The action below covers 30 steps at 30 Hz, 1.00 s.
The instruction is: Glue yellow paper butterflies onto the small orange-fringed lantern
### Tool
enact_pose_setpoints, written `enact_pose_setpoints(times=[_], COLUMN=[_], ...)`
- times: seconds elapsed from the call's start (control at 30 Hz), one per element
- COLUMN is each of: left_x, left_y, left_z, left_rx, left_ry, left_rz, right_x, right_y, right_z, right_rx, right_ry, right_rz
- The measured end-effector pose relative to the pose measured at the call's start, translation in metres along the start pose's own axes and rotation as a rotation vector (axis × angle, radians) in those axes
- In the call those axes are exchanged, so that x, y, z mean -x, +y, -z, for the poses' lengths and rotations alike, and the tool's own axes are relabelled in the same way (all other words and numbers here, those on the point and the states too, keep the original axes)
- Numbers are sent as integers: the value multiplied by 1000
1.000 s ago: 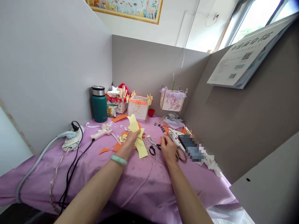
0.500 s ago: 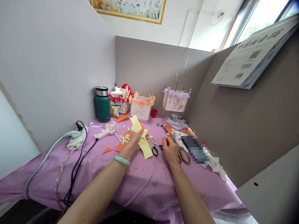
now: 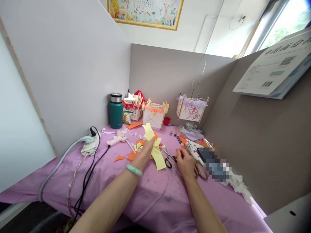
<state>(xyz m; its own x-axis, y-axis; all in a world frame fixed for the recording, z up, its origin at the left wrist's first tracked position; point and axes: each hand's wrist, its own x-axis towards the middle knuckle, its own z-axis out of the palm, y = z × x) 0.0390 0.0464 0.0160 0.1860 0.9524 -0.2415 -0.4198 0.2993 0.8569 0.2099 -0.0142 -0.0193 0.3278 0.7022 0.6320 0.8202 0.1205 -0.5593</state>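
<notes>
My left hand (image 3: 146,149), with a green bangle on the wrist, is closed on a long piece of yellow paper (image 3: 157,154) that sticks up and hangs down over the purple table cover (image 3: 155,197). My right hand (image 3: 185,162) rests just right of it with the fingers curled, touching the handles of small black scissors (image 3: 167,156). Whether it grips them is unclear. Orange and yellow paper scraps (image 3: 132,155) lie under my left hand.
A pink glue gun (image 3: 117,138), power strip (image 3: 90,146) and cables lie at the left. A green flask (image 3: 116,110), a stick box and two paper lanterns (image 3: 191,108) stand at the back. Gold scissors (image 3: 199,169), pens and a blurred object lie at the right. Partition walls enclose the table.
The camera has swung left and up, so everything sits further right in view. Both hands stay in about the same place on the table, the left still holding the yellow paper.
</notes>
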Motion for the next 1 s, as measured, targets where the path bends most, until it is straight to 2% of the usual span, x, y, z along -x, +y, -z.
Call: enact_pose_setpoints(times=[0.37, 0.6, 0.87, 1.0], left_x=[-1, -2, -1, -4], left_y=[-2, -2, 0, -1], left_z=[-2, -3, -4, -2], left_rx=[-23, -1, -3, -7], left_ry=[-10, -19, -5, -24], left_rz=[25, -20, -7, -35], right_x=[-1, -1, 1, 1], right_y=[-2, -4, -9, -10], right_z=[0, 0, 3, 3], right_rx=[5, 42, 53, 142], right_ry=[-2, 0, -49, -91], right_rz=[-16, 9, 33, 44])
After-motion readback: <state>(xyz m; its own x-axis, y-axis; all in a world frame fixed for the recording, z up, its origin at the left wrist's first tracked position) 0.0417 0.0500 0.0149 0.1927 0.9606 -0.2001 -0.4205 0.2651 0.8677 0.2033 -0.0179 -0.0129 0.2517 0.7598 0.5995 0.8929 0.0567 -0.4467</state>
